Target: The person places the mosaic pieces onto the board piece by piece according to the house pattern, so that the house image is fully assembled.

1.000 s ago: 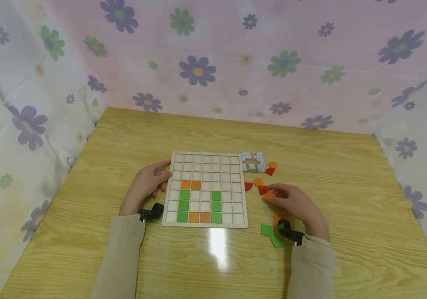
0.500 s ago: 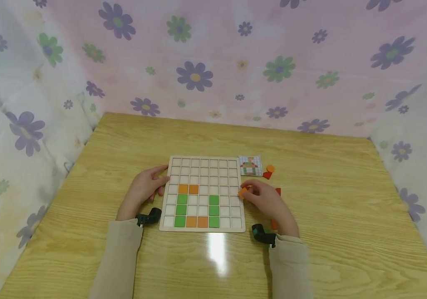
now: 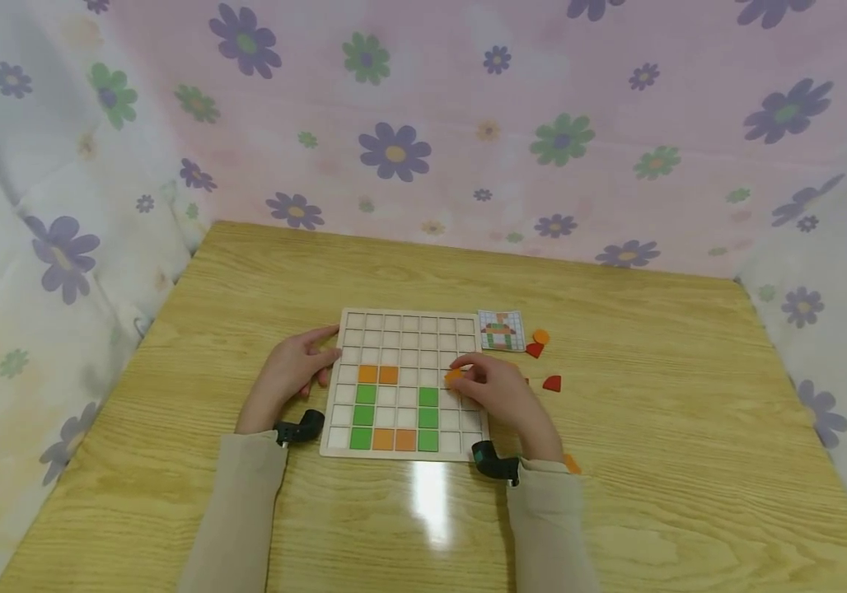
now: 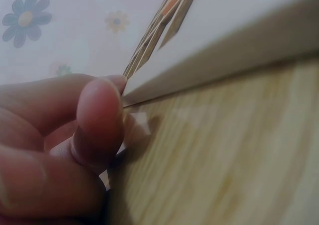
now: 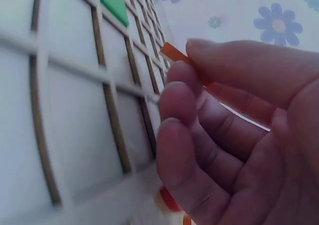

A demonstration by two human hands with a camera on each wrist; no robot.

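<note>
A wooden grid board (image 3: 329, 412) lies flat on the table, with orange square tiles (image 3: 367, 375) and green square tiles (image 3: 428, 397) set in some cells. My left hand (image 3: 292, 371) rests at the board's left edge, its index finger and thumb touching the rim; in the left wrist view the thumb (image 4: 99, 113) meets the board's side. Over the right part of the board, my right hand (image 3: 501, 391) pinches an orange tile (image 3: 454, 378) between thumb and fingers. The right wrist view shows that orange tile (image 5: 173, 52) tilted above the grid, partly hidden by the fingers.
A small pattern card (image 3: 501, 331) lies by the board's top right corner. Near it are an orange round piece (image 3: 540, 337) and a red piece (image 3: 535, 351). A red quarter-round piece (image 3: 553, 384) lies farther right. Another orange piece (image 3: 573, 464) shows beside the right sleeve.
My right hand has carried the orange tile leftward from the loose pieces to above the board's right columns. The left hand has stayed at the board's edge.
</note>
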